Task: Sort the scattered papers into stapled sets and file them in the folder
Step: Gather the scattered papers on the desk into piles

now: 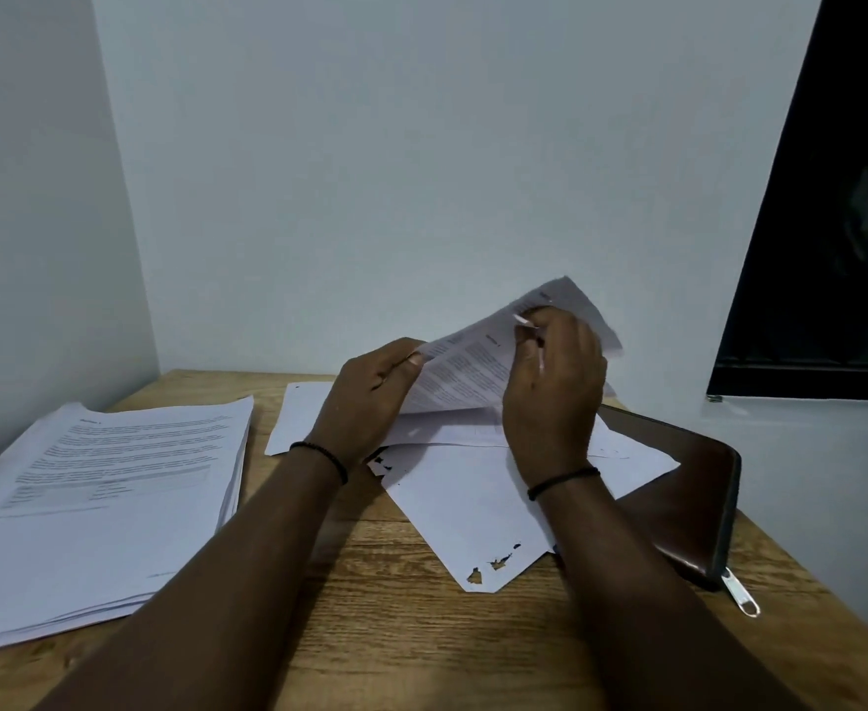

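Note:
Both my hands hold a printed sheet point(468, 369) lifted off the wooden table. My left hand point(370, 402) pinches its left corner between thumb and fingers. My right hand point(555, 387) grips the sheet's upper right part, fingers curled over it. Under the hands lie loose white papers point(473, 505), one with torn holes along its edge. A thick stack of printed pages point(109, 495) lies on the left. A brown zip folder point(688, 505) lies at the right, partly under the loose papers.
The wooden table point(396, 608) stands in a corner, walls close behind and to the left. A dark window frame point(822, 248) is at the upper right. The folder's metal zip pull point(742, 597) hangs near the table's right edge.

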